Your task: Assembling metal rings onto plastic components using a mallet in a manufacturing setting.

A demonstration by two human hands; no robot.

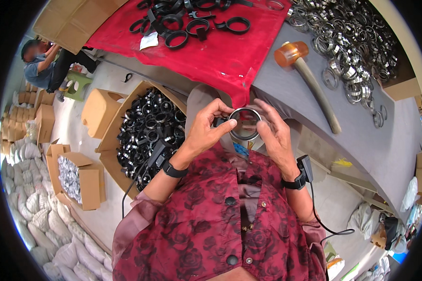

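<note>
A black ring with a shiny metal inner band [245, 139] is held up in front of my lap. My left hand [206, 127] pinches its left side, with the thumb on the near face. Beside the ring's right edge is my right hand [277, 136], its fingers spread and slightly blurred. Whether the right fingertips touch the ring, I cannot tell. Beyond the hands, a red cloth [197, 61] bears several black rings with handle-like arms [176, 40]. A mallet with an amber head [291, 54] lies on the grey tabletop [356, 136] to the right.
Many loose metal rings [354, 70] lie heaped at the far right. Left of me stands a cardboard box [110, 161] full of black rings. A tan plastic container [101, 112], a smaller box [93, 187], white sacks [47, 225] and a seated person [44, 70] are farther left.
</note>
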